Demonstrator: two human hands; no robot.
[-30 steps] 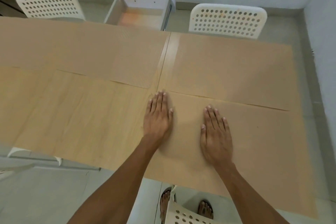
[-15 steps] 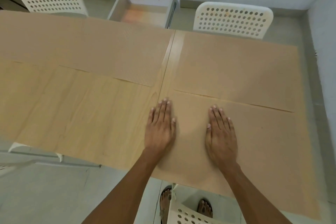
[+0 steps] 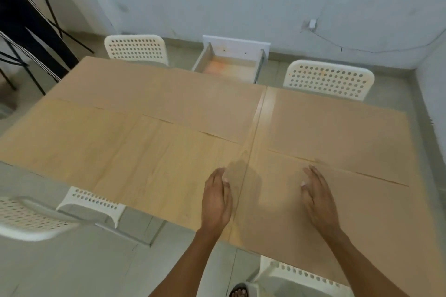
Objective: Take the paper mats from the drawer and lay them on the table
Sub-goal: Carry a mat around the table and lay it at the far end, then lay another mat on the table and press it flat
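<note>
A pale-walled room holds a light wooden table (image 3: 149,164) ringed by white perforated plastic chairs (image 3: 328,79). Three brown paper mats lie flat on the table: one across the far left (image 3: 169,99), one at the far right (image 3: 337,128) and one at the near right (image 3: 362,212). Beyond the table's far edge an open white drawer (image 3: 231,60) shows a bare orange-stained bottom. The left hand (image 3: 216,198) is at the near right mat's left edge, fingers straight and together, holding nothing. The right hand (image 3: 318,198) is over the same mat, fingers extended, gripping nothing; whether either palm presses the paper cannot be told.
</note>
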